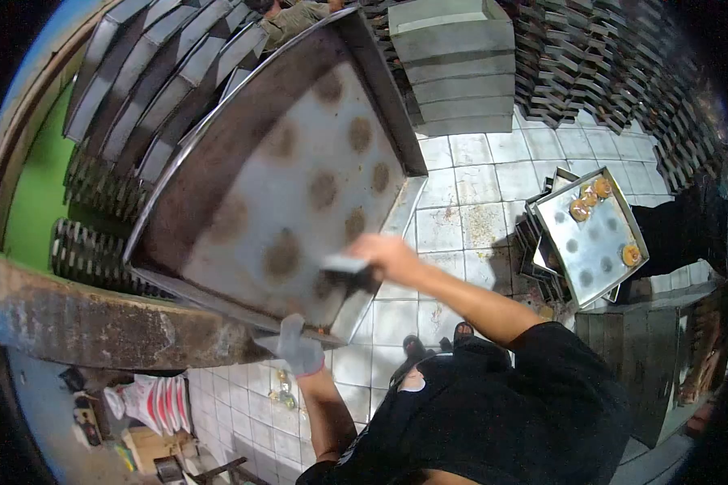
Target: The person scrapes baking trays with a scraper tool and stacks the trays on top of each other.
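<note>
A large metal tray (315, 170) with dark round stains fills the upper middle, tilted up on a worn ledge (162, 331). My left hand (297, 352), in a pale glove, is at the tray's lower edge, its thumb up beside the rim. My bare right hand (387, 257) is over the tray's lower right part, closed on a flat scraper (344, 264) that is blurred by motion. The scraper's blade points left, over the stained surface.
Stacked trays stand at the right, the top tray (590, 234) holding several round baked pieces (580, 210). More metal trays (453, 73) are piled at the back and upper left. White floor tiles (477, 186) show between. A person's arm (299, 20) is at the top.
</note>
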